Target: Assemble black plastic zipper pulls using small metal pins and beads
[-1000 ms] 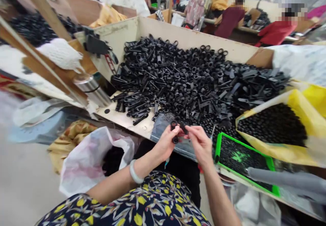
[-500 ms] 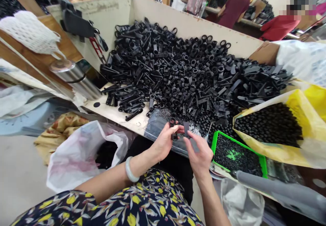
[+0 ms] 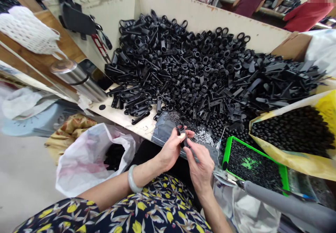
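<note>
Black plastic is what both hands work on, near the front edge of the bench. For directions, I take the hands as the centre of a dial, with twelve pointing away from the person. The black plastic part is at this centre, above the dark mat. The left hand is clamped on it, with the thumb pressed over its top. The right hand comes from four o'clock, and its thumb and fingers close together on the near end. Whether this is one part or two set together, I cannot tell, because the fingers cover much of it.

A big heap of black parts rises at twelve o'clock. Silver pins lie scattered at three o'clock, just beside the right fingers. Farther out, the green tray with small dark bits is near four o'clock, and a steel flask stands tilted in the view at ten.

In my judgement, the step in hand is lining up or fitting the part by touch. The next move seems to call for a steady left grip and small, exact turning by the right fingertips. If a pin is needed, the right hand would have only a short reach toward three o'clock.
</note>
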A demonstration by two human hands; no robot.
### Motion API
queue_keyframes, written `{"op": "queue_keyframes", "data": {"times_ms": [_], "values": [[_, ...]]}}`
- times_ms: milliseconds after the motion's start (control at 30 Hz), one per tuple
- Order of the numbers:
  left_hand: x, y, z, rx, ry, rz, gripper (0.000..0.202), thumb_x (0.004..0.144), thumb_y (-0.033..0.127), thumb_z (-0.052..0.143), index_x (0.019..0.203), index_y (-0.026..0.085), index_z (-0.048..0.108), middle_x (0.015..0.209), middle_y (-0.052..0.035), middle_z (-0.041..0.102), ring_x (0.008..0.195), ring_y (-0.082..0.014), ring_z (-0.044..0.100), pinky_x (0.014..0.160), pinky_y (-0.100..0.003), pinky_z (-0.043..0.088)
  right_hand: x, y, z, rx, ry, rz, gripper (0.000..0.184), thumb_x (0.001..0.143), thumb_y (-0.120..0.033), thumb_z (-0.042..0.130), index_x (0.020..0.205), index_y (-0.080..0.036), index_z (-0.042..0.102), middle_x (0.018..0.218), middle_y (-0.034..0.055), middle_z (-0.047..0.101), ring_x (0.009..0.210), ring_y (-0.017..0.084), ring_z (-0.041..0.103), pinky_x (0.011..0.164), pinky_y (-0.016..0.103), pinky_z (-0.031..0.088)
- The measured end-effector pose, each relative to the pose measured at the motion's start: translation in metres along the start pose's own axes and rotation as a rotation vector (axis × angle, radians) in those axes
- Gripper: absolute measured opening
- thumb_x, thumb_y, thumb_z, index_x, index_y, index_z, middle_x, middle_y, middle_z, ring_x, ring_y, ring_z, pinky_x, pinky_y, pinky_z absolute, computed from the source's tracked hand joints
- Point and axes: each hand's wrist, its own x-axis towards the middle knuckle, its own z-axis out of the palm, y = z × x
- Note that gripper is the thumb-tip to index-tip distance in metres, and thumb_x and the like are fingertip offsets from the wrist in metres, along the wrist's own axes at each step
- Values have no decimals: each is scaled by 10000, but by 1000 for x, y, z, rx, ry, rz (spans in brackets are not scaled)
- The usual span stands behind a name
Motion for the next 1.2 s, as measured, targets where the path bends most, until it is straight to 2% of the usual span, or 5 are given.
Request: {"op": "queue_keyframes", "data": {"times_ms": [133,233,467,833,1200], "values": [[0,-2,-1,-19,-10,-6,363,886,409,777,1151,228,608,1208,-81,731,1250,-248,609,1102,-397,424,-2,-1,2,40,12,4,309,1001,-237,678,1300,-283,740,1122,75,784,1006,221,721,889,400,613],[0,-3,0,3,0,14,357,892,448,780,1120,219,630,1188,-84,733,1233,-243,611,1099,-391,430,-5,-1,5,51,36,30,350,995,-225,682,1335,-300,723,1104,72,748,979,206,710,845,366,615],[1,-8,0,58,15,29,320,928,472,748,1089,208,663,1185,-95,745,1221,-245,626,1092,-392,446,-4,-6,7,44,57,-48,430,973,-151,698,1375,-307,699,999,48,740,887,183,706,785,319,612],[1,-7,3,-6,-3,9,354,877,472,815,1067,200,691,1164,-89,747,1208,-245,628,1142,-409,414,-10,-3,8,47,80,-14,436,970,-141,702,1374,-305,699,1061,45,752,935,168,731,845,302,631],[2,-12,0,82,-26,53,316,967,460,718,1119,185,685,1222,-112,742,1247,-254,632,1151,-431,422,-5,-7,8,62,102,5,392,952,-96,715,1309,-259,729,1036,47,757,899,167,727,803,296,616]]}}
